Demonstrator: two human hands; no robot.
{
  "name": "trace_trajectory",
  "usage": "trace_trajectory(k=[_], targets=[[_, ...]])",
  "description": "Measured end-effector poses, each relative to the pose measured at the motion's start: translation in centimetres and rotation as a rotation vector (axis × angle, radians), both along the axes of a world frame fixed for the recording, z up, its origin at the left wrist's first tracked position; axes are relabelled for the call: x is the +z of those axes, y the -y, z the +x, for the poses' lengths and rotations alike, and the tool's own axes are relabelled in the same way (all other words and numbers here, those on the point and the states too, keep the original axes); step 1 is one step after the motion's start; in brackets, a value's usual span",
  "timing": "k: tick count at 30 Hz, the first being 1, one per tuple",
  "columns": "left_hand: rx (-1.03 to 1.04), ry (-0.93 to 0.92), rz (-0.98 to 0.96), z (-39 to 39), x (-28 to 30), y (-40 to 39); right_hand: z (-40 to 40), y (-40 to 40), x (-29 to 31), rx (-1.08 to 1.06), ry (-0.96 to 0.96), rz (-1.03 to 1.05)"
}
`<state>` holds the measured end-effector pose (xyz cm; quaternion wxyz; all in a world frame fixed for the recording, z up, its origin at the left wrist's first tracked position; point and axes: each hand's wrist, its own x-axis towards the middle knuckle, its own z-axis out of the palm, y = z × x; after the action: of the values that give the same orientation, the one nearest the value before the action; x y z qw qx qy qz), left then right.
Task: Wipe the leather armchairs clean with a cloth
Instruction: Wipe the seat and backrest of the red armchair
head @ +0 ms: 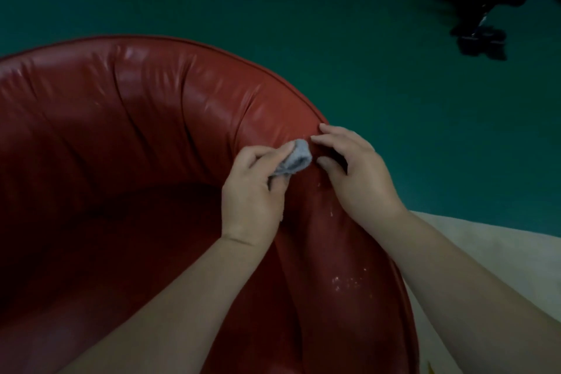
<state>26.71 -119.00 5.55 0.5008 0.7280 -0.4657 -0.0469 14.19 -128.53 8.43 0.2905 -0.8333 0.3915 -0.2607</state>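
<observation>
Mostly red leather armchair [127, 118] fills left and centre, curved padded rim running up toward right. Left hand [252, 188] holds bunched grey cloth [296, 158], fingers curled round it, cloth pressed on rim's inner face. Right hand [352, 173] just right of cloth, fingers bent, tips seemingly bracing leather. White specks lie below, nearer the person.

Dim teal floor [394, 76], black wheeled chair base [482, 21]

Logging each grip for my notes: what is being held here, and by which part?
The left hand grips the bunched grey cloth by its lower end. The right hand holds nothing.
</observation>
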Motion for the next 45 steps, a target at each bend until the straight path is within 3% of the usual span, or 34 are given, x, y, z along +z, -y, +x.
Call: trace_trajectory(k=[3,6,8,10,12,17,19,22,26,29,32,38,42,45], targets=[[0.086,-0.102,-0.057,1.5,1.0,2.1,0.0,0.1,-0.2,-0.007,0.026,-0.011],[-0.08,0.016,0.091,1.4,1.1,3.7,0.0,0.3,-0.4,0.0,0.05,-0.001],[-0.075,0.016,0.184,0.8,0.2,2.3,-0.1,0.2,-0.4,-0.005,0.058,0.007],[-0.109,-0.067,0.184,0.8,-1.0,-0.1,0.0,0.1,-0.4,-0.008,0.061,0.012],[-0.21,0.003,0.166,1.1,-0.4,-1.1,0.0,0.1,-0.4,-0.008,0.063,0.002],[-0.051,-0.152,0.084,2.4,2.3,4.3,0.1,0.2,-0.3,-0.007,0.061,0.005],[-0.004,-0.029,0.159,2.0,2.1,5.3,0.1,0.2,-0.4,-0.002,0.057,0.011],[0.056,0.021,0.121,0.6,0.8,4.6,-0.1,0.4,-0.7,0.009,0.068,-0.001],[0.09,-0.11,0.051,-0.9,-0.4,1.3,-0.2,0.5,-0.9,0.023,0.08,0.027],[0.104,-0.17,0.068,-0.4,0.7,2.5,-0.3,0.6,-1.0,0.031,0.085,0.045],[0.1,-0.071,0.103,0.0,1.3,4.3,-0.4,0.8,-1.0,0.058,0.093,0.06],[0.105,-0.177,0.182,-3.3,0.7,-1.1,-0.8,1.1,-0.9,0.092,0.122,0.108],[0.264,-0.125,0.131,0.2,2.4,2.1,-0.8,1.3,-1.0,0.115,0.114,0.095],[0.292,-0.228,0.17,0.3,2.7,3.4,-1.1,1.5,-1.0,0.145,0.108,0.119]])
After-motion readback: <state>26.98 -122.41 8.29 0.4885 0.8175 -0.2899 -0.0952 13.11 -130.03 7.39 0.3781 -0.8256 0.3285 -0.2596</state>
